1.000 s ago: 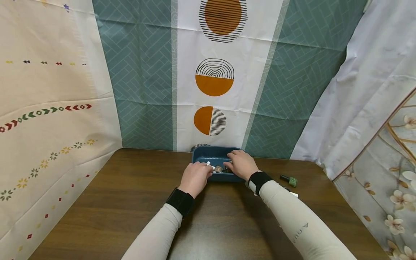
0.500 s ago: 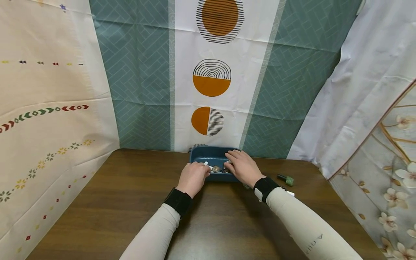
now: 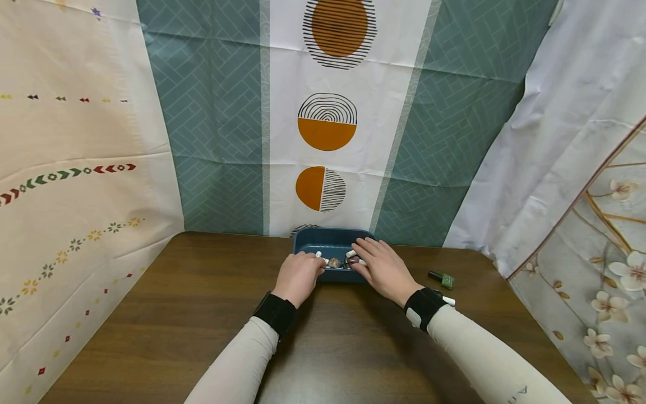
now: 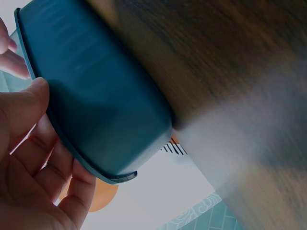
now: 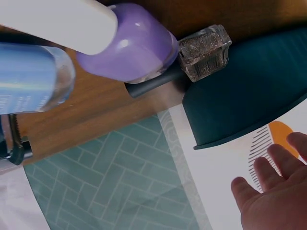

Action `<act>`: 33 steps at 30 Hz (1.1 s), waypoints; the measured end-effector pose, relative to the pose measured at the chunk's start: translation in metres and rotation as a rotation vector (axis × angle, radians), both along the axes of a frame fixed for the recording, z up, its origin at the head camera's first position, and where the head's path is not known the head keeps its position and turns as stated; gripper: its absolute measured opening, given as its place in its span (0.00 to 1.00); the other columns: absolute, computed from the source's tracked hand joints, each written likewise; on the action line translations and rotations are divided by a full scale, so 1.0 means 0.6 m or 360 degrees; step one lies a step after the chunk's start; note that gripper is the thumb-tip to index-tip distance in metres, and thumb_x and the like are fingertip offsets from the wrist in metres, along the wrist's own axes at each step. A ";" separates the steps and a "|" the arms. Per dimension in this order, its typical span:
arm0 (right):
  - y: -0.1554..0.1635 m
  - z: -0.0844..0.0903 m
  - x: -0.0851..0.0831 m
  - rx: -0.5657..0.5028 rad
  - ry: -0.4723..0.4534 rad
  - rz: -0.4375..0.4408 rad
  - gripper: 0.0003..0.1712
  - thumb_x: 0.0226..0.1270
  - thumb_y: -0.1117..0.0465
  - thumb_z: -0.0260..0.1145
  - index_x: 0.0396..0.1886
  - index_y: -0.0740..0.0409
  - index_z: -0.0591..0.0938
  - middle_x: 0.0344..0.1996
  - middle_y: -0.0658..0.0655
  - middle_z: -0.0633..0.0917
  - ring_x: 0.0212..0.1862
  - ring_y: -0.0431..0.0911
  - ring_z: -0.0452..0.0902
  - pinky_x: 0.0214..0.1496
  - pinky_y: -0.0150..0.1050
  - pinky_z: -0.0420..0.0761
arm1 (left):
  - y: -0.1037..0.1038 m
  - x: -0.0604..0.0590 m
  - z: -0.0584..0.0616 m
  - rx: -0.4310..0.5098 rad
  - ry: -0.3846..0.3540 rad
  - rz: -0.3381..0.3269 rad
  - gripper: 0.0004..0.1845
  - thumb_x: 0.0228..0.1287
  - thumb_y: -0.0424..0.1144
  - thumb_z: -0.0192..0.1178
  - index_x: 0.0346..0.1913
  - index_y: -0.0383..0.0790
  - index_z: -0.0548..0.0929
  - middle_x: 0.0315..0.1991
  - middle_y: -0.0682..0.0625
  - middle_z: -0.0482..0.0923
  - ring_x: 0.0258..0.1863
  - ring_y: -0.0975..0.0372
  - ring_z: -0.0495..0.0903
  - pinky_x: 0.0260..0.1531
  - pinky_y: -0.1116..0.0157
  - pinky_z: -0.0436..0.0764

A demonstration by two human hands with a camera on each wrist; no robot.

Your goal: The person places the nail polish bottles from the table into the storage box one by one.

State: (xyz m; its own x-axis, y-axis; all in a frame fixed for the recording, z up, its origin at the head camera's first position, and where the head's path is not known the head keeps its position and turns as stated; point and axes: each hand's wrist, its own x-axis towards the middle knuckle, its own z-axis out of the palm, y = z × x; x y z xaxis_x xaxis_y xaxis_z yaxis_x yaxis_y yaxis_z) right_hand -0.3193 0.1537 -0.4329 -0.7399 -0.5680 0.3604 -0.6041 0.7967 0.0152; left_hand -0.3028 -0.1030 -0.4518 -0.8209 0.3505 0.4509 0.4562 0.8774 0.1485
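A dark blue tray (image 3: 323,240) stands at the table's far middle with several small bottles (image 3: 335,262) lying inside. My left hand (image 3: 301,271) grips the tray's near left corner; in the left wrist view my thumb (image 4: 26,103) lies on the tray wall (image 4: 100,91) and the fingers (image 4: 53,182) curl round the rim. My right hand (image 3: 379,266) is flat with straight fingers over the tray's near right rim and holds nothing. The right wrist view shows its fingers (image 5: 271,189) spread beside the tray (image 5: 249,96).
On the table right of the tray lie a green nail polish bottle (image 3: 444,279), a purple bottle (image 5: 132,48), a glitter bottle (image 5: 206,52) and a blue bottle (image 5: 29,79). Patterned curtains close off the back and both sides. The wooden table (image 3: 202,314) reaches toward me.
My right hand has drawn back from inside the tray toward its near right rim, and its fingers have straightened. The left hand keeps its hold on the corner.
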 end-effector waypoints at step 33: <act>0.095 -0.004 0.072 -0.0042 -0.0080 -0.0114 0.44 0.79 0.43 0.72 0.85 0.59 0.71 0.83 0.62 0.71 0.84 0.61 0.62 0.85 0.61 0.56 | 0.000 0.002 0.000 0.0009 0.0018 -0.0003 0.03 0.74 0.39 0.75 0.45 0.46 0.96 0.38 0.52 0.91 0.38 0.55 0.85 0.42 0.56 0.82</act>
